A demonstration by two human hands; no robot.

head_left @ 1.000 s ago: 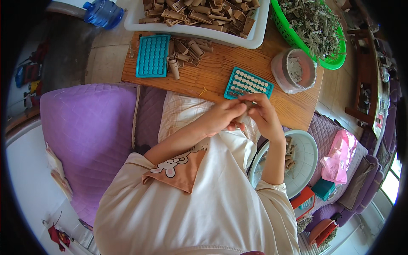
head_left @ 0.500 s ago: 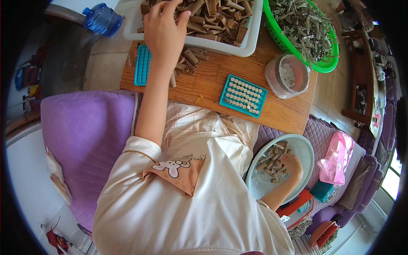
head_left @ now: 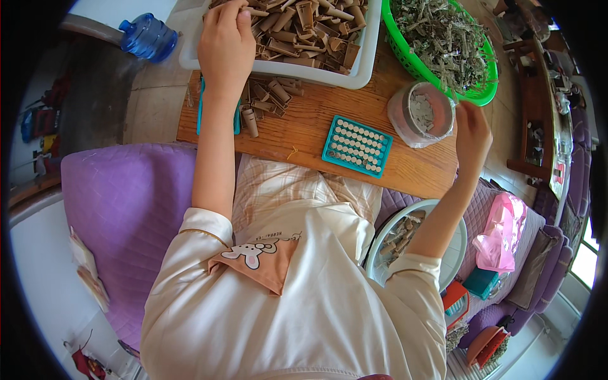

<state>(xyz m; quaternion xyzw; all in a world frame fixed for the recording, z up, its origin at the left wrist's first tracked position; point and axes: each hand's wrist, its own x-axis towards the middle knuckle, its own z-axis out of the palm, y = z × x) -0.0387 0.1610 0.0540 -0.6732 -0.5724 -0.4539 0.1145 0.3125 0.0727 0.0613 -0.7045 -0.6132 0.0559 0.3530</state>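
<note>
My left hand (head_left: 226, 52) is over the left part of a white bin (head_left: 329, 77) heaped with brown half-tube plastic pieces (head_left: 304, 28). Its fingers are curled in among the pieces, and whatever they hold is hidden. More brown pieces (head_left: 272, 95) lie on the table beside my wrist. A teal tray (head_left: 237, 120) is mostly covered by my left forearm. My right hand (head_left: 474, 130) is raised beside a round plastic-lined tub (head_left: 403, 117) of whitish pieces, below the green basket's rim. Its fingers are drawn together, and their contents cannot be made out.
A teal tray of round pale pegs (head_left: 358, 144) sits on the wooden table (head_left: 297, 130). The green basket (head_left: 396, 41) holds tangled grey-brown scraps. Under my right arm is a pale basin (head_left: 457, 247) with brown pieces. A pink bag (head_left: 500, 234) lies on the quilted seat.
My right hand has left the basin and risen to the tub and green basket. My left hand has shifted slightly left over the bin, its forearm now covering more of the left teal tray.
</note>
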